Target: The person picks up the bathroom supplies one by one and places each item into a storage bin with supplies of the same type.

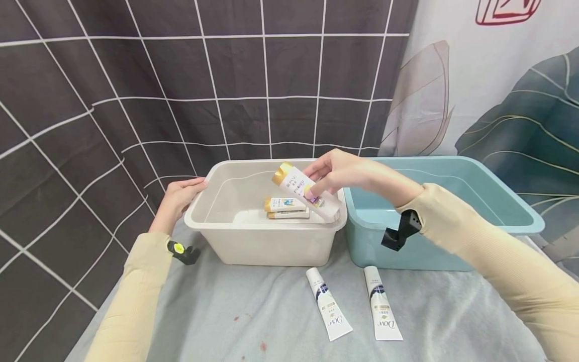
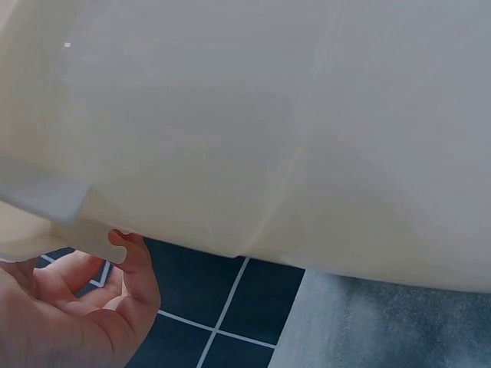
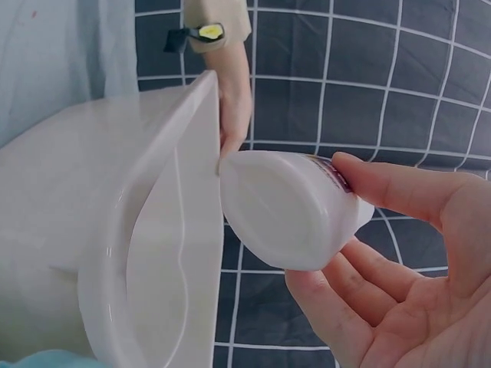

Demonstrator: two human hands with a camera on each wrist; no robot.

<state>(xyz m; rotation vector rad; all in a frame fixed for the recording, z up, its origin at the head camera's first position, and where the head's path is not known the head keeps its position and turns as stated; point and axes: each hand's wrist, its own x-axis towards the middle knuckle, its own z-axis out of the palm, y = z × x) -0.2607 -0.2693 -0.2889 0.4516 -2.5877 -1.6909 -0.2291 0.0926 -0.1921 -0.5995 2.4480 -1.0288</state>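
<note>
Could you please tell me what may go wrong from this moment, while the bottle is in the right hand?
The right hand holds the tilted white bottle between thumb and fingers, so it might slip and knock the two yellow-capped bottles lying in the cream bin.

The left hand holds that bin's rim at its left end; a hard pull could shift or tip it.

The right forearm crosses the teal bin, so a careless move might bump it.

Head view: dark grid-patterned fabric [image 1: 235,65] upper left, leaf-print fabric [image 1: 520,120] upper right; blue tub [image 1: 368,246] right of centre; two Dove tubes [image 1: 330,307] on grey cloth [image 1: 226,311] below.
</note>
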